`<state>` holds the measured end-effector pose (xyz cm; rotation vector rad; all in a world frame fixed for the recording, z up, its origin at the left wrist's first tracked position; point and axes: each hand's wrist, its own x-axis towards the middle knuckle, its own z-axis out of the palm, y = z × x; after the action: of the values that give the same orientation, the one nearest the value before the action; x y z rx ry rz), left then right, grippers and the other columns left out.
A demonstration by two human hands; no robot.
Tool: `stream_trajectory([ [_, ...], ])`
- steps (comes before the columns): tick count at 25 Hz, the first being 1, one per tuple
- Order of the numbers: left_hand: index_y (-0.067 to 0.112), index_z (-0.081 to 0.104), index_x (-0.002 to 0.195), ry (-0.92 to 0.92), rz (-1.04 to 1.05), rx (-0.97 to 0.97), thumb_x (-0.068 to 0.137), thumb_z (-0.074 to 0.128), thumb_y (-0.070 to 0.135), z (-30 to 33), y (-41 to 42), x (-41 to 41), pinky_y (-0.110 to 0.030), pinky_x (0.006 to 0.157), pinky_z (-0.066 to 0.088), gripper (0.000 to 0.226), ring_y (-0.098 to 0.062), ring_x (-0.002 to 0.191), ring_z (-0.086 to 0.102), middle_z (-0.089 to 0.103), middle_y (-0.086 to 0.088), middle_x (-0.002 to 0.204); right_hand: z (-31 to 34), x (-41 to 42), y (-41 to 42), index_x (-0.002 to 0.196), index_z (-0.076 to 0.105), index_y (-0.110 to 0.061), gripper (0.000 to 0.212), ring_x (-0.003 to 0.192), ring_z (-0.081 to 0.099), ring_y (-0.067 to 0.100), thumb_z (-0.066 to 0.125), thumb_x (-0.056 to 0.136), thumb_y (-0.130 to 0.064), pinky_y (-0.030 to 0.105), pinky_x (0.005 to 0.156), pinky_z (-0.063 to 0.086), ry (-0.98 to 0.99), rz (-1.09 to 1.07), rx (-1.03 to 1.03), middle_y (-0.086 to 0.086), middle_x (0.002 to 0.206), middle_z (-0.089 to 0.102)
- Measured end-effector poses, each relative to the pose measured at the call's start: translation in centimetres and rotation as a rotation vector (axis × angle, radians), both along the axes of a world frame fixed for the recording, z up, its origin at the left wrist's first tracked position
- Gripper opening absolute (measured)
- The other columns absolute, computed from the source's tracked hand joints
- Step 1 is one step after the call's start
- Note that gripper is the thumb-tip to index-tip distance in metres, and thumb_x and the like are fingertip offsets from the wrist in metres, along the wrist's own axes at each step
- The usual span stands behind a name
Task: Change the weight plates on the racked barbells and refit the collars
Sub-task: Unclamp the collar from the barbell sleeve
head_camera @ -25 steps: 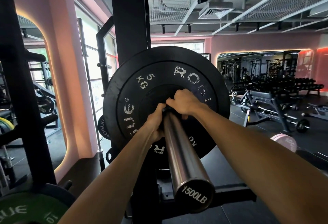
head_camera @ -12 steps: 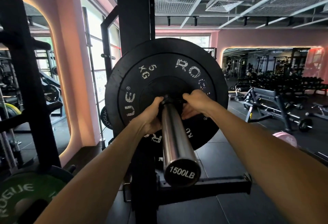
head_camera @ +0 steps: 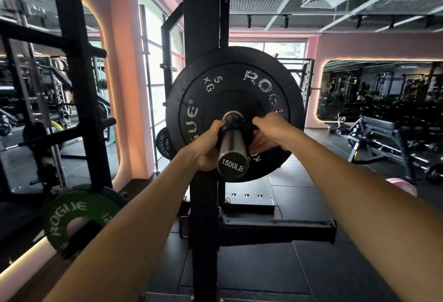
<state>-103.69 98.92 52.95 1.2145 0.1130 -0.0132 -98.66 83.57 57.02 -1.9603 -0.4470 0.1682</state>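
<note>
A black 5 kg plate [head_camera: 230, 81] hangs on the racked barbell's steel sleeve [head_camera: 232, 148], whose end cap reads 1500LB and points at me. A black collar [head_camera: 233, 126] sits around the sleeve, a little out from the plate's hub. My left hand [head_camera: 207, 144] grips the collar from the left. My right hand [head_camera: 269, 131] holds it from the right, fingers curled behind it. Most of the collar is hidden by my fingers.
The black rack upright [head_camera: 203, 14] stands behind the plate, its base foot [head_camera: 275, 230] on the dark floor below. A green plate [head_camera: 74, 220] is stored low left. A small black plate [head_camera: 163, 143] hangs behind. A bench [head_camera: 381, 134] and pink plate [head_camera: 402, 186] lie right.
Both hands have shifted on the collar, which now sits slightly off the plate's hub. My head has moved, so the sleeve looks shorter and the plate sits further right.
</note>
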Motion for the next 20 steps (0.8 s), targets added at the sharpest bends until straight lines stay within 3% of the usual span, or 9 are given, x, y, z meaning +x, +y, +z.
stream_trajectory([
  [3,0.003,0.061,0.109,-0.001,-0.020,0.006,0.093,0.048,0.048,0.0,-1.3,-4.0,-0.041,0.089,0.051,0.050,-0.024,0.079,0.068,0.072,-0.015,0.086,-0.1,-3.6,-1.2,0.078,0.054,0.015,0.048,0.057,0.067,0.035,0.035,0.100,-0.022,0.038,0.059,0.059,0.010,0.004,-0.002,0.032,0.072,0.066],
  [7,0.010,0.060,0.119,0.000,-0.005,-0.006,0.089,0.056,0.047,-0.1,-3.0,-9.3,-0.040,0.067,0.060,0.048,-0.026,0.091,0.066,0.065,-0.014,0.107,-0.4,-8.9,-2.9,0.081,0.053,0.014,0.048,0.054,0.068,0.034,0.034,0.100,-0.025,0.034,0.053,0.060,0.008,-0.008,-0.003,0.027,0.064,0.066],
  [9,0.011,0.061,0.116,-0.007,-0.025,0.018,0.090,0.054,0.046,-0.1,-3.9,-12.3,-0.036,0.064,0.059,0.045,-0.027,0.098,0.064,0.064,-0.013,0.110,-0.7,-12.0,-4.0,0.077,0.052,0.012,0.049,0.054,0.068,0.032,0.034,0.100,-0.027,0.033,0.056,0.058,0.016,-0.013,0.011,0.027,0.065,0.066],
  [13,0.012,0.065,0.110,-0.018,-0.087,0.095,0.092,0.051,0.045,-0.4,-6.2,-18.9,-0.035,0.070,0.060,0.040,-0.023,0.092,0.068,0.071,-0.010,0.100,-1.6,-18.7,-7.0,0.076,0.054,0.013,0.050,0.057,0.068,0.031,0.032,0.100,-0.025,0.034,0.062,0.059,0.028,0.013,0.021,0.027,0.072,0.066],
  [17,0.013,0.061,0.122,-0.065,-0.144,0.110,0.096,0.050,0.046,-0.9,-9.6,-22.9,-0.038,0.079,0.060,0.043,-0.022,0.102,0.067,0.068,-0.009,0.115,-2.3,-23.0,-11.0,0.079,0.050,0.014,0.043,0.077,0.068,0.043,0.035,0.101,-0.021,0.046,0.079,0.059,0.052,-0.011,0.077,0.029,0.071,0.066],
  [20,0.009,0.060,0.125,-0.114,-0.190,0.152,0.093,0.057,0.043,-0.6,-12.2,-23.7,-0.040,0.086,0.058,0.047,-0.024,0.108,0.067,0.068,-0.011,0.120,-2.0,-24.4,-14.8,0.085,0.046,0.012,0.042,0.083,0.067,0.043,0.033,0.104,-0.024,0.047,0.086,0.056,0.082,-0.027,0.123,0.030,0.082,0.064],
])
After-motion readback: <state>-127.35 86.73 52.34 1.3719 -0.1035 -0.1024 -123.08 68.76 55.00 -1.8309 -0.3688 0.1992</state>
